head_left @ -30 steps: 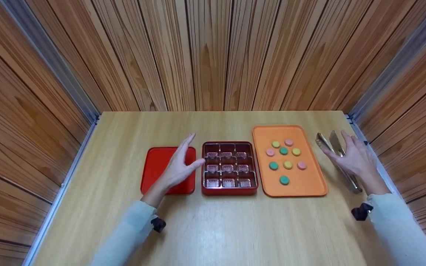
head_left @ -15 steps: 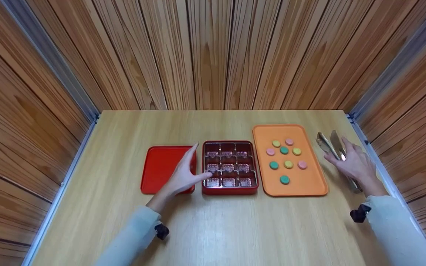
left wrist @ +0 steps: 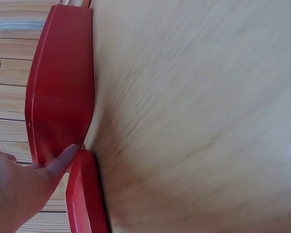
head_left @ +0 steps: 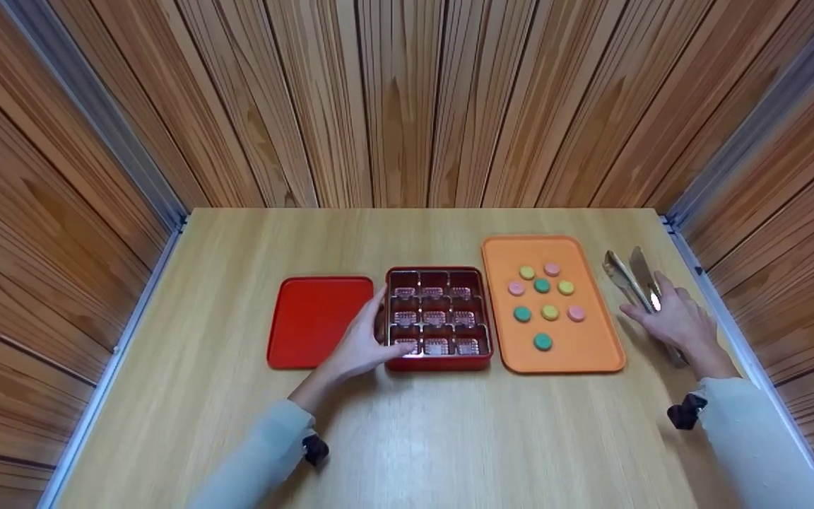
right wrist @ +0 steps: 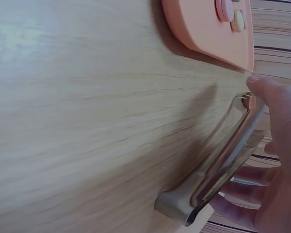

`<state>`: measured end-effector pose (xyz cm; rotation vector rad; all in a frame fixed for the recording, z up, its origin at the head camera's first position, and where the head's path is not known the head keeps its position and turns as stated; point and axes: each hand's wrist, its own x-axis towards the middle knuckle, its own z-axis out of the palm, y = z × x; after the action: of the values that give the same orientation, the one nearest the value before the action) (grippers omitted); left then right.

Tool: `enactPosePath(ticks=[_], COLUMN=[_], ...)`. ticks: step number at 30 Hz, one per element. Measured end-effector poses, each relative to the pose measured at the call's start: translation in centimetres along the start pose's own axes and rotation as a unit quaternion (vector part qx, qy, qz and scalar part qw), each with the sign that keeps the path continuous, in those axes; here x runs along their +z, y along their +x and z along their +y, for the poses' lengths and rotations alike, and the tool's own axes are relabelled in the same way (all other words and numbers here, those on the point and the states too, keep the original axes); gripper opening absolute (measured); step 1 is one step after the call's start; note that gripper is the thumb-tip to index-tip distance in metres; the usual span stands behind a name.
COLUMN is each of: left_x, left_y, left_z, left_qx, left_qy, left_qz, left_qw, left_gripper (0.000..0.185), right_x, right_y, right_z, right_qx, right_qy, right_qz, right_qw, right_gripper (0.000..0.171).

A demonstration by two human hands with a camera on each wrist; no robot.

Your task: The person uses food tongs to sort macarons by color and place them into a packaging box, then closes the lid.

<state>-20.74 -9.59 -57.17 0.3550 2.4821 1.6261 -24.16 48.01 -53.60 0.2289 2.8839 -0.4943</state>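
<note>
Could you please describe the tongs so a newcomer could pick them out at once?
On the wooden table is an orange tray. Right of it, by the right hand, are the tongs, the only long, shiny metal tool there.

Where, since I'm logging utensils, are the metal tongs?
In the head view, the metal tongs are at right, beside the orange tray and partly hidden by the right hand.

- My left hand (head_left: 361, 346) and right hand (head_left: 680, 324): two
- Nine cookies (head_left: 542, 285): three pink, three yellow, three green
- One box (head_left: 439, 363), nine compartments (head_left: 434, 318)
- One lid (head_left: 319, 318)
- One tray (head_left: 584, 353)
- One pair of tongs (head_left: 632, 283)
</note>
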Motion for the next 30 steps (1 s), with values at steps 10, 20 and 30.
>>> enactPosePath(ticks=[10,20,30], left_x=[-0.3,-0.8,-0.7], left_y=[0.3,0.6,0.7], left_z=[0.0,-0.1,-0.3], left_qx=[-0.013,-0.024,-0.022], left_qy=[0.026,0.037,0.046], left_qz=[-0.014,-0.036,-0.038], left_qw=[0.9995,0.9983,0.998], left_gripper=[0.133,0.135,0.136], right_x=[0.6,1.0,1.4], right_y=[0.0,0.1,0.0], right_z=[0.2,0.6,1.0], right_qx=[0.011,0.005,-0.013], right_qy=[0.0,0.015,0.028], right_qz=[0.003,0.0,0.02], right_qw=[1.0,1.0,0.999], right_gripper=[0.121,0.112,0.087])
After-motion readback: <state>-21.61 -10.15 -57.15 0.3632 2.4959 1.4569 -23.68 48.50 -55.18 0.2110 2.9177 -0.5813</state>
